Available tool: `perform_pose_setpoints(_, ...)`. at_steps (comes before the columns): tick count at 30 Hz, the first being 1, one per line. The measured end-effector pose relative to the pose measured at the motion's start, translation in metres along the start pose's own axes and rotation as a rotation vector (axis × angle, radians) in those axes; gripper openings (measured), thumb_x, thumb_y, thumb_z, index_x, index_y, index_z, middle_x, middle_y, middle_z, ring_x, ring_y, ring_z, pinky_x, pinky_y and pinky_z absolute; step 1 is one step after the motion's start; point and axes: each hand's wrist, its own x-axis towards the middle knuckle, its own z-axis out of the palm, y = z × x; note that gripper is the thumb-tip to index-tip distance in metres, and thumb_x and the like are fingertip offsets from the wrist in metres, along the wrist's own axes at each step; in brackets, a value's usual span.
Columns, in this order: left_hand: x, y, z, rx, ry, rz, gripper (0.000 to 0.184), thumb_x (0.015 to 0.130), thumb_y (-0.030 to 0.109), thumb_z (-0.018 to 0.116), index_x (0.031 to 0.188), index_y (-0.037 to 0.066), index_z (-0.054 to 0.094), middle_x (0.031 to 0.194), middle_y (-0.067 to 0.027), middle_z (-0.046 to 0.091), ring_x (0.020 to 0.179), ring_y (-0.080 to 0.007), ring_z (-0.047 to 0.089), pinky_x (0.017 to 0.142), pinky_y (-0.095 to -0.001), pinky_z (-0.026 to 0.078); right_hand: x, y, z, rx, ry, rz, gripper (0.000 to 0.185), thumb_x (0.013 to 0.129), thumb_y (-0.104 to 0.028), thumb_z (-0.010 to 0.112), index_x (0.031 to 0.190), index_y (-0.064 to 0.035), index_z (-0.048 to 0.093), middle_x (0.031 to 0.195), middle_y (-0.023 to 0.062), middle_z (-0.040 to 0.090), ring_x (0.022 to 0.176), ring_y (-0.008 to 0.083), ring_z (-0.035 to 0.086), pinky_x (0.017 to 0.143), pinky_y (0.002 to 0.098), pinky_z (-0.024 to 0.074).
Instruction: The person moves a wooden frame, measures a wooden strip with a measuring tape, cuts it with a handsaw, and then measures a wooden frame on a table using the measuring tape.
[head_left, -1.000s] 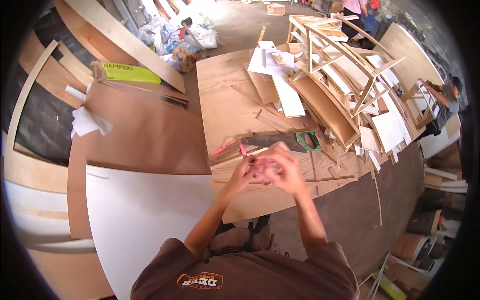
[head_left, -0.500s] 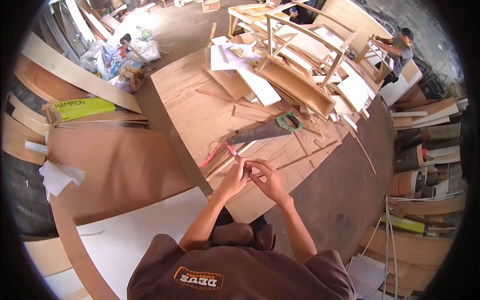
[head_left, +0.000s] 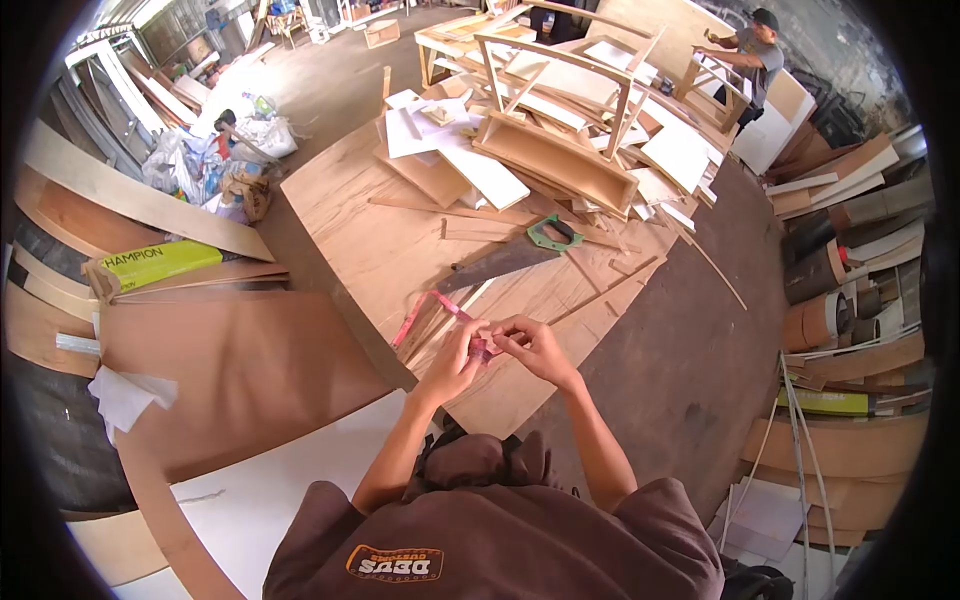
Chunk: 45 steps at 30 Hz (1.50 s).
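Over the near edge of the plywood sheet (head_left: 340, 220), my left hand (head_left: 450, 368) is closed around a small pink and dark bundle (head_left: 480, 350). My right hand (head_left: 538, 352) meets it from the right, its thumb and fingers pinched together at the bundle. What those fingertips grip is too small to make out. A pink strip (head_left: 410, 320) runs from the bundle over the sheet and bends back toward the near left edge. Just beyond my hands lies a handsaw (head_left: 500, 262) with a green handle, beside thin wood strips.
Wood offcuts, a long open box (head_left: 555, 165) and a wooden frame (head_left: 625, 100) are piled at the back. A person (head_left: 755, 60) stands behind them. Brown board (head_left: 240, 370) and white board (head_left: 290, 480) lie left. Stacked materials line the right side.
The view has swung right and tilted up, so the surroundings sit lower and further left. My hands stay together at the bundle, with my right fingers now pinched rather than spread around it.
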Motion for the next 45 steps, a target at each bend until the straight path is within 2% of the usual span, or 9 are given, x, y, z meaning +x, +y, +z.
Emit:
perform_pose_setpoints(4,0.003,-0.016,0.022,0.025,0.073,-0.04,0.045,0.098,-0.001,0.057,0.139,0.005,0.041,0.116,-0.0186,0.055,0.112,-0.0364,0.055,0.101,-0.0476,0.044,-0.011,0.002,0.003,0.0,0.039,-0.096,0.043,0.095,-0.033,0.077,0.127,-0.0061,0.066,0.117,0.0064,0.069,0.098,0.0152,0.067,0.094,0.0346,0.0524)
perform_pose_setpoints(8,0.015,-0.016,0.031,-0.108,0.07,0.032,0.048,0.094,-0.004,0.056,0.14,0.005,0.042,0.133,-0.0187,0.048,0.12,-0.0356,0.051,0.102,-0.047,0.043,-0.006,0.044,-0.01,-0.03,-0.006,-0.096,0.042,0.091,-0.038,0.08,0.12,-0.0088,0.071,0.107,0.0075,0.07,0.1,0.0227,0.066,0.085,0.0382,0.0522)
perform_pose_setpoints(13,0.019,-0.015,0.041,0.058,0.072,0.129,0.07,0.09,0.007,0.07,0.153,0.011,0.041,0.144,-0.0167,0.047,0.132,-0.038,0.046,0.111,-0.0499,0.038,-0.007,0.031,-0.037,-0.174,0.306,-0.108,0.027,0.09,-0.023,0.082,0.107,-0.0048,0.072,0.098,0.0052,0.074,0.091,0.014,0.064,0.082,0.0335,0.0483)
perform_pose_setpoints(17,-0.009,-0.109,0.087,0.339,0.136,-0.076,0.066,0.087,0.024,0.077,0.145,0.012,0.049,0.136,-0.0175,0.054,0.13,-0.0388,0.048,0.107,-0.052,0.039,0.005,0.059,-0.067,-0.529,0.502,-0.028,0.019,0.091,-0.013,0.078,0.101,-0.0002,0.068,0.088,0.012,0.074,0.083,0.0236,0.07,0.083,0.0363,0.0513)
perform_pose_setpoints(24,-0.065,-0.189,0.141,0.582,0.123,-0.411,0.044,0.089,0.025,0.073,0.129,0.01,0.062,0.127,-0.0109,0.06,0.124,-0.0332,0.053,0.107,-0.0499,0.039,0.029,0.074,-0.099,-0.606,0.32,-0.008,0.02,0.095,-0.021,0.072,0.108,-0.0061,0.069,0.095,0.0074,0.076,0.092,0.0271,0.067,0.091,0.0419,0.0422)
perform_pose_setpoints(29,-0.052,-0.204,0.149,0.673,0.154,-0.309,0.028,0.091,0.016,0.069,0.119,0.012,0.07,0.128,-0.0105,0.06,0.123,-0.033,0.053,0.108,-0.0493,0.038,0.058,0.117,-0.085,-0.769,0.137,-0.215,0.018,0.095,-0.021,0.071,0.109,-0.0102,0.069,0.099,0.0059,0.072,0.094,0.028,0.064,0.087,0.0429,0.043)
perform_pose_setpoints(38,0.017,-0.123,0.139,0.308,0.717,-0.317,0.056,0.091,0.017,0.075,0.144,0.011,0.058,0.15,-0.019,0.048,0.14,-0.0378,0.042,0.116,-0.051,0.032,0.096,0.135,-0.049,-0.517,-0.178,-0.47,0.022,0.087,-0.007,0.075,0.109,-0.0087,0.073,0.095,0.0082,0.068,0.09,0.0301,0.065,0.078,0.0419,0.0491)
perform_pose_setpoints(42,0.041,-0.098,0.116,0.144,0.663,-0.114,0.047,0.086,0.014,0.082,0.129,0.008,0.065,0.13,-0.0116,0.067,0.124,-0.0318,0.06,0.112,-0.0449,0.039,0.114,0.118,-0.066,-0.427,-0.356,-0.574,0.022,0.082,-0.004,0.079,0.104,-0.0081,0.076,0.097,0.0091,0.069,0.089,0.0302,0.066,0.075,0.0419,0.0516)
perform_pose_setpoints(45,0.035,-0.112,0.114,-0.041,0.59,-0.377,0.039,0.084,0.015,0.084,0.119,0.007,0.068,0.112,-0.009,0.072,0.115,-0.0291,0.065,0.107,-0.0394,0.045,0.112,0.115,-0.075,-0.453,-0.291,-0.541,0.029,0.08,0.003,0.079,0.107,-0.0074,0.077,0.098,0.0088,0.07,0.091,0.0287,0.067,0.078,0.0385,0.0533)
